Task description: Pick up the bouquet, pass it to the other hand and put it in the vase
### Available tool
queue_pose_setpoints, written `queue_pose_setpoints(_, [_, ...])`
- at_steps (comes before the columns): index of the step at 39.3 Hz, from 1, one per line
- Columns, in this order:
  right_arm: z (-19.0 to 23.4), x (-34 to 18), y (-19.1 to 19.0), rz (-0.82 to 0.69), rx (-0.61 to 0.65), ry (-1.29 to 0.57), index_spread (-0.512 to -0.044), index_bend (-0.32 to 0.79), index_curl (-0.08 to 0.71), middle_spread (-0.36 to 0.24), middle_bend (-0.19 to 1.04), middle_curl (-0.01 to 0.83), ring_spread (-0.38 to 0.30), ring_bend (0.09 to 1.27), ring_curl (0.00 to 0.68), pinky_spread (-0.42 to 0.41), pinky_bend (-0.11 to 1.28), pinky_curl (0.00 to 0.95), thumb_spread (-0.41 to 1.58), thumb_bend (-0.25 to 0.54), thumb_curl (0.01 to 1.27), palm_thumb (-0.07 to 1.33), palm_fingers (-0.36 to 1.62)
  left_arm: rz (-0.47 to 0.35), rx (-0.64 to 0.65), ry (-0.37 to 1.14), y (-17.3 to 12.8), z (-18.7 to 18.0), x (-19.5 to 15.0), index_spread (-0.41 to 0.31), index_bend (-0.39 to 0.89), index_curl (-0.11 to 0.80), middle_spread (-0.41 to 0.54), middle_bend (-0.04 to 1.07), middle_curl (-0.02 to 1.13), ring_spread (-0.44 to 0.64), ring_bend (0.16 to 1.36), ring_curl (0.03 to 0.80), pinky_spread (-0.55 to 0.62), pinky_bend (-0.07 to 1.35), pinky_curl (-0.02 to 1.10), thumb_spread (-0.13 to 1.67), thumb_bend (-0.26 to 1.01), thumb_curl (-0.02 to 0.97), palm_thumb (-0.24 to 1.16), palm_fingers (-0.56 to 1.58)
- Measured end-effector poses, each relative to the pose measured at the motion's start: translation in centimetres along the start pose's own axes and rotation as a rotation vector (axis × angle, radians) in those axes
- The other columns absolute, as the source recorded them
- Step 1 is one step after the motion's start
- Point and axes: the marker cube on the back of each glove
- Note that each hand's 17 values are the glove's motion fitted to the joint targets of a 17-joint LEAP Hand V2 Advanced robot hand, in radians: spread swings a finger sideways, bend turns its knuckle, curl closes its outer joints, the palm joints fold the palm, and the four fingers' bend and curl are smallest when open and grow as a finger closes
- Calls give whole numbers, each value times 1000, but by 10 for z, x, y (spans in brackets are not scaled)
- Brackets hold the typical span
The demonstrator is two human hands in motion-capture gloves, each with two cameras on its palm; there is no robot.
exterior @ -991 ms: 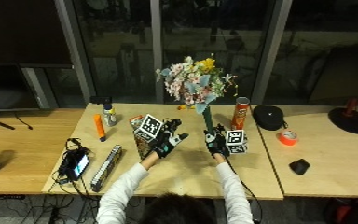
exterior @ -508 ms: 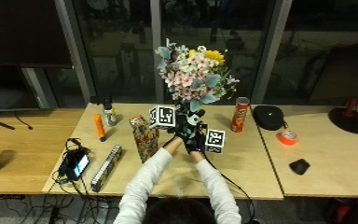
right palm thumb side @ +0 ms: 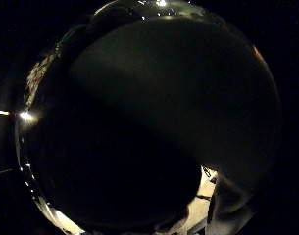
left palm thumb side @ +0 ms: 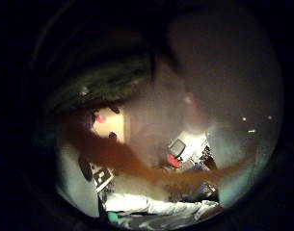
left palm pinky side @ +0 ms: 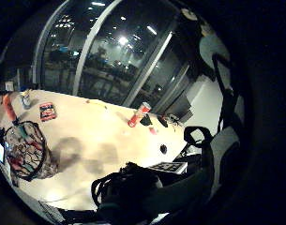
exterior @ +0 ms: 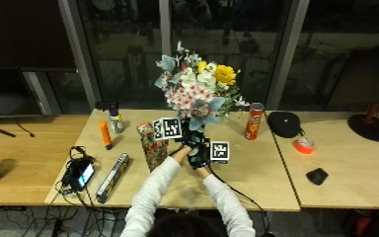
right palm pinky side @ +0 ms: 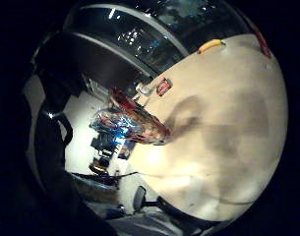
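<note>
From the outside view, both gloved hands meet above the middle of the wooden table [exterior: 255, 173], raised off its surface. The left hand [exterior: 188, 144] and the right hand [exterior: 199, 157] are pressed together around the lower stems of the bouquet [exterior: 199, 91], which stands upright above them, its blooms well over the fingers. Fingers of both hands look curled round the stems, though which one bears the bouquet cannot be told. The patterned vase [exterior: 153, 148] stands just beside the left hand, on the person's left. A red can [exterior: 253, 121] stands to the right.

In the left little finger side palm view, the vase [left palm pinky side: 27, 152] sits on the table [left palm pinky side: 109, 136] below, with the can [left palm pinky side: 139, 115] farther off.

The left thumb side palm view is filled by a blurred brown shape lying close across the palm.

The right little finger side palm view shows the vase [right palm pinky side: 132, 123] on the table [right palm pinky side: 228, 108].

The right thumb side palm view is almost wholly dark, something close covering it.
</note>
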Motion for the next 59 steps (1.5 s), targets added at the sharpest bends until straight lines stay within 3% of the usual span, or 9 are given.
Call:
queue_pose_setpoints(10, [-19,-19,-1,-254,-244,49,-237,176,543,-146,727,573,-188,955,531,-274,770,521,878,-79,562,847,1087,3,-70,169,-36,-35,8,-174,160,232,-317,757,570,-363,927,483,-391,694,479,665,43,576,992,1337])
queue_pose_setpoints(18, [-58,-6,-22,-226,-308,104,-285,52,438,-123,515,485,-157,716,458,-99,662,494,1026,-65,475,605,514,68,34,162,-81,-83,7,-206,164,264,-341,775,587,-379,939,490,-406,716,483,599,5,632,1016,1322])
queue_pose_setpoints(25, [-91,-11,-27,62,-307,108,-352,35,321,-87,310,402,-41,604,393,100,693,452,1056,-56,429,502,14,87,110,128,-108,-119,-17,-219,162,289,-349,778,592,-382,941,490,-410,728,484,570,-15,670,1026,1313])
queue_pose_setpoints(38, [-126,3,-28,164,-264,176,-394,78,212,-18,204,348,69,553,318,222,699,385,1062,-34,378,414,-59,103,138,133,-111,-150,-65,-228,152,329,-354,786,596,-383,941,491,-412,736,482,541,-22,721,1019,1300])
queue_pose_setpoints(49, [-144,20,-24,177,-216,267,-398,105,175,-6,210,345,65,549,309,244,666,366,1075,-29,353,392,-16,-79,8,53,-71,-147,-142,-226,126,344,-348,755,587,-382,936,484,-423,745,477,639,-80,695,875,1268])
queue_pose_setpoints(52, [-152,28,-19,200,-217,281,-398,108,172,-5,211,345,58,546,308,244,663,362,1091,-28,345,384,-4,-159,-193,53,-33,-151,-197,-119,-20,288,-298,672,572,-328,813,444,-361,699,448,739,-172,594,612,809])
queue_pose_setpoints(54, [-158,34,-15,215,-213,286,-397,113,171,-4,212,346,55,545,306,248,658,359,1097,-30,340,375,2,-198,-334,54,-6,-155,-237,23,0,280,-112,541,597,-103,744,514,-104,605,502,750,-180,549,467,-121])
queue_pose_setpoints(55, [-161,37,-14,220,-209,292,-397,114,171,-4,208,345,54,541,305,248,666,361,1100,-27,337,375,7,-197,-393,56,7,-158,-254,59,33,284,-27,487,625,-37,753,546,-30,637,538,755,-170,530,414,-311])
queue_pose_setpoints(59, [-178,48,-16,120,-135,352,-390,117,169,-3,200,342,54,540,303,250,674,358,1111,-26,328,363,28,-40,-518,125,48,-178,-267,149,43,222,196,197,448,174,632,385,172,533,410,762,-111,480,294,-410])
